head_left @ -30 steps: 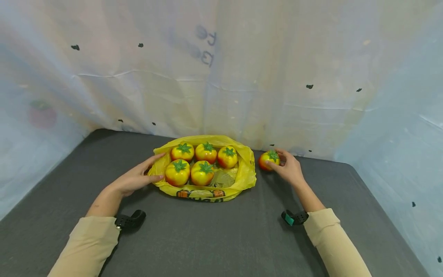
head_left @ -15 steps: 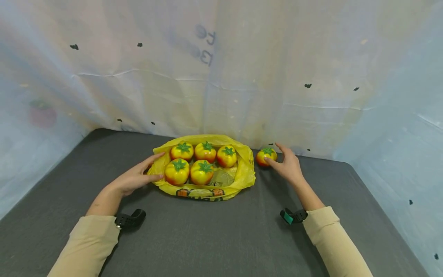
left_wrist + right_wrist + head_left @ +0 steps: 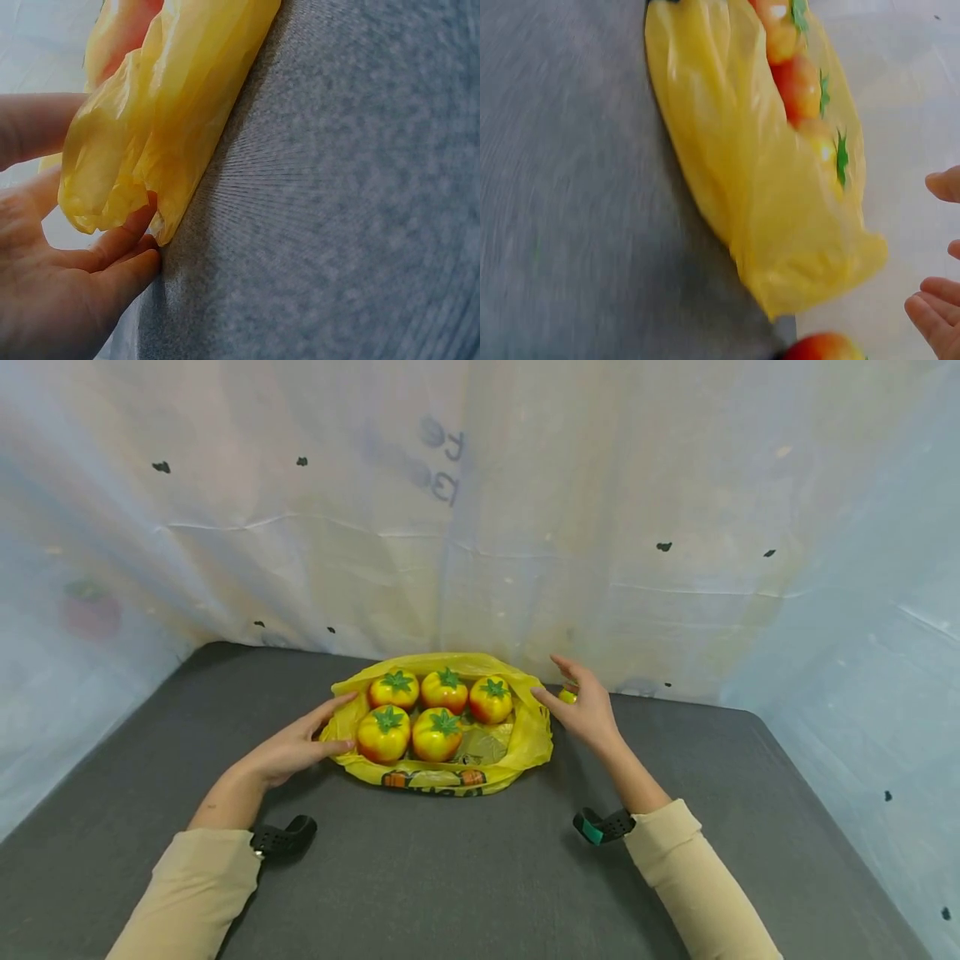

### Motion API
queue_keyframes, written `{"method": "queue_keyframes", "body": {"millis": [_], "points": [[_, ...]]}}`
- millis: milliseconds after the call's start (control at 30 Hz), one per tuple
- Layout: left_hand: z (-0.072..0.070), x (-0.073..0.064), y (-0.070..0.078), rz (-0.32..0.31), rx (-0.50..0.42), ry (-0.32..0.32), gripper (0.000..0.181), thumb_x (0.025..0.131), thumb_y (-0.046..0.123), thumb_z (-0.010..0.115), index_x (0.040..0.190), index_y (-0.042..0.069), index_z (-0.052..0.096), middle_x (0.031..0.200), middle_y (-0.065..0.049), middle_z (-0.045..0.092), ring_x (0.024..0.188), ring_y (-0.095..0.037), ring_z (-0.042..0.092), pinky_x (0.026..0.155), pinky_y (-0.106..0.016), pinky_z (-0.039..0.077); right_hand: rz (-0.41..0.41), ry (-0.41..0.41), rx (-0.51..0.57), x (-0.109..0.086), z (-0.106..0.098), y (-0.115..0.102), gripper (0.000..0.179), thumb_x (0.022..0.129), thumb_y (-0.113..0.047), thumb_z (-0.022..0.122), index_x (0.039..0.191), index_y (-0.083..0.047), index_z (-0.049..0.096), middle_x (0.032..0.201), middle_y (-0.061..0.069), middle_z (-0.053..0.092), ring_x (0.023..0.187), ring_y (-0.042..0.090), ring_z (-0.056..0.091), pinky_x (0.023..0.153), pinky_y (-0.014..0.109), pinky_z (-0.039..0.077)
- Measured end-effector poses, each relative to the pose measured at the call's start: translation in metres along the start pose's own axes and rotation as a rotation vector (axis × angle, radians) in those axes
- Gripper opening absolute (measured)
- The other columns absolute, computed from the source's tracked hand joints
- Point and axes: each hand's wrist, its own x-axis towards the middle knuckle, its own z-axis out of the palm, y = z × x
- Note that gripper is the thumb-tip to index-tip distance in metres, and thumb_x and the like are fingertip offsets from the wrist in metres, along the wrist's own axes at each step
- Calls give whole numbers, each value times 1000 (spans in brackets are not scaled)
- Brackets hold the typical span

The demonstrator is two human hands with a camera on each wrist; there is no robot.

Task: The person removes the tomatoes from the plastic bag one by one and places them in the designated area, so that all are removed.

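A yellow plastic bag (image 3: 532, 743) lies on the dark table, its mouth spread wide. Inside sit several yellow-red tomatoes (image 3: 384, 734) with green star-shaped tops. My left hand (image 3: 288, 747) rests against the bag's left end, thumb and fingers spread; in the left wrist view its fingertips (image 3: 146, 217) touch the plastic. Just above the bag's right end, my right hand (image 3: 587, 710) has its thumb and fingers apart and holds nothing. One loose tomato (image 3: 567, 696) stands outside the bag, mostly hidden behind that hand; its top shows in the right wrist view.
A dark grey table (image 3: 450, 877) carries everything. Pale plastic sheeting (image 3: 510, 593) with black marks rises close behind the bag and along both sides. Black wrist straps (image 3: 285, 837) sit on both forearms.
My right hand has let go of the loose tomato and moved left toward the bag's right rim. The loose tomato shifted slightly left. My left hand and the bag have stayed nearly still.
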Motion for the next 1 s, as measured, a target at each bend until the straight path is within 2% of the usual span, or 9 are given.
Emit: {"method": "queue_keyframes", "body": {"millis": [233, 400, 667, 1000], "points": [[1, -2, -1, 9, 0, 8, 82, 95, 28, 61, 156, 23, 6, 159, -22, -6, 142, -51, -2, 103, -72, 18, -22, -27, 120, 5, 21, -11, 59, 91, -27, 67, 143, -11, 45, 146, 13, 43, 133, 31, 43, 105, 45, 41], [2, -1, -2, 12, 0, 13, 83, 94, 29, 62, 156, 22, 7, 159, -22, -6, 142, -51, -2, 103, -72, 18, -26, -43, 164, 9, 36, -14, 54, 93, -28, 65, 141, -9, 47, 143, 11, 46, 132, 29, 45, 103, 43, 43], [2, 0, -2, 7, -12, 18, 84, 94, 27, 63, 156, 20, 8, 160, -22, -5, 143, -50, -3, 105, -72, 15, -3, -79, 125, 14, 55, -11, 50, 93, -29, 64, 139, -12, 50, 143, 10, 47, 131, 28, 46, 102, 42, 44], [1, 0, -4, 12, -16, 15, 85, 93, 28, 63, 156, 19, 7, 160, -21, -4, 143, -49, -1, 105, -71, 16, -8, -96, 73, 17, 64, -5, 53, 91, -25, 67, 139, -9, 49, 143, 11, 47, 131, 29, 46, 104, 41, 42]]}}
